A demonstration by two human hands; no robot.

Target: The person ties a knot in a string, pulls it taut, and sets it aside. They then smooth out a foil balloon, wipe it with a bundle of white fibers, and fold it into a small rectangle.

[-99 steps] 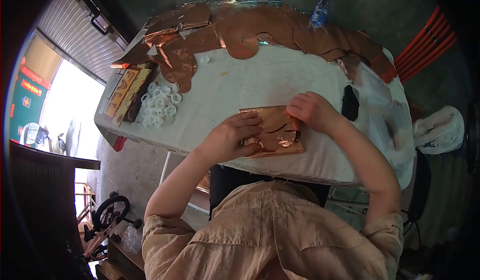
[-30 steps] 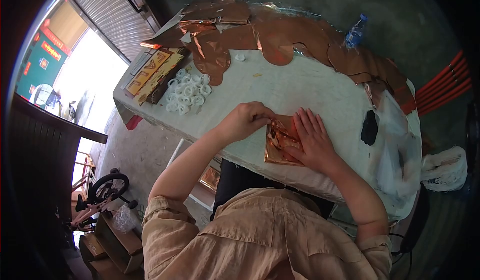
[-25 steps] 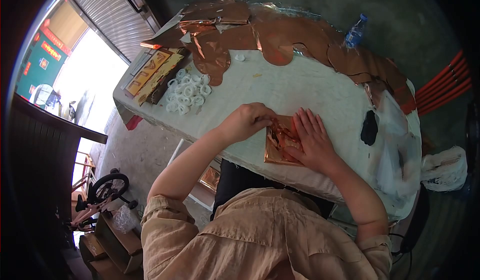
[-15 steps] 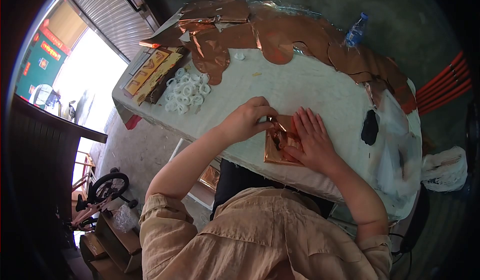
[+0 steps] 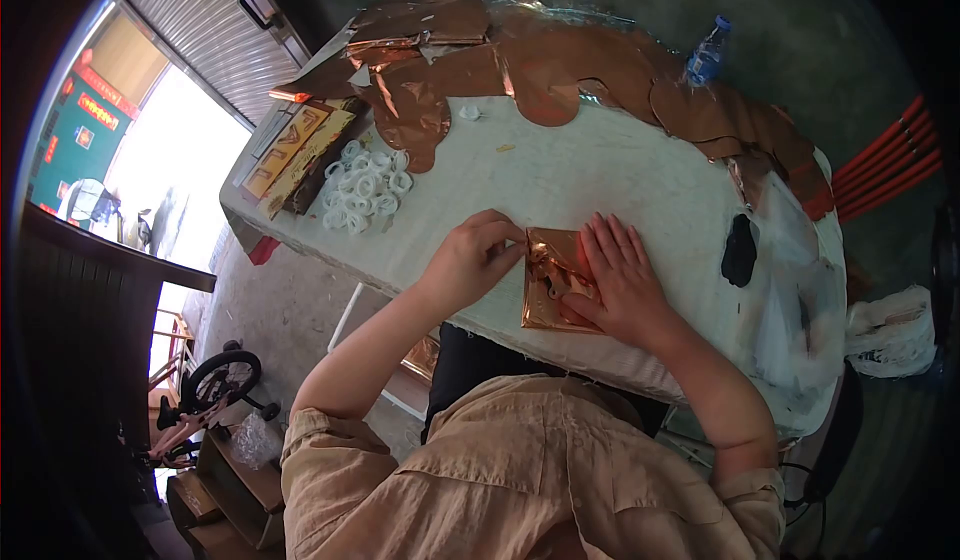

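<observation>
On the white-covered table in front of me lies a folded, shiny copper-coloured foil. My right hand rests flat on its right side, fingers stretched out and thumb pointing left across it. At the foil's upper left corner is my left hand, its thumb and fingers pinched together on the edge. The fingertips partly hide what lies between them. Creases and bright reflections run over the middle of the foil.
White plastic rings lie piled near an open printed carton at left. Large copper-coloured sheets cover the far edge. A water bottle stands among them; a black item and clear plastic lie at right.
My left hand has moved left and slightly down, from over the foil's upper part to its left edge. My right hand stays flat on the foil.
</observation>
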